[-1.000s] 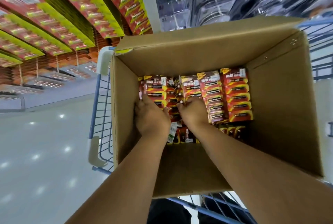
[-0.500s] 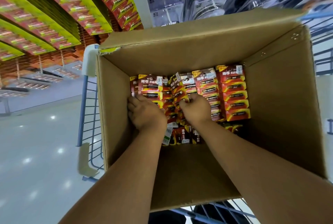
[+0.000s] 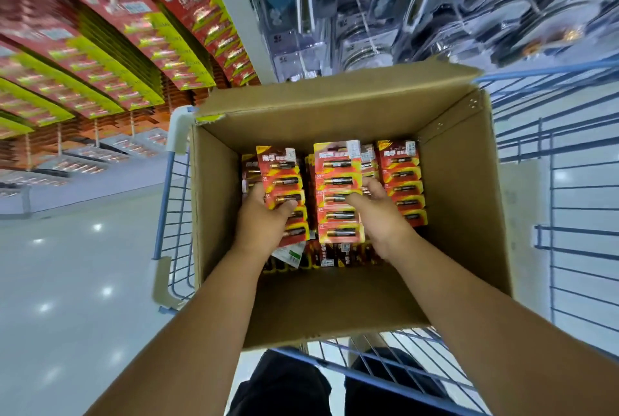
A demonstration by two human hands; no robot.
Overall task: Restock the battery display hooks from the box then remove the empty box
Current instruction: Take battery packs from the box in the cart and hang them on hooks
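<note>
An open cardboard box (image 3: 465,214) sits in a blue wire cart and holds several red-and-yellow battery packs. My left hand (image 3: 264,218) grips a stack of battery packs (image 3: 281,178) raised inside the box at its left. In my right hand (image 3: 375,211) is a second stack of packs (image 3: 338,184), held near the middle with the thumb across its front. More packs (image 3: 402,181) stand at the box's right, and others lie flat on the bottom near my wrists. The battery display hooks (image 3: 140,47), full of hanging packs, fill the upper left.
The blue wire cart (image 3: 174,214) surrounds the box, with its grid sides at left and right. Clear blister packs of other goods (image 3: 402,3) hang on the shelf ahead. A glossy floor (image 3: 67,281) lies to the left. Dark trousers show below the cart.
Both hands have closed on stacks of battery packs and lifted them from the box's bottom. The view has tilted up toward the shelves.
</note>
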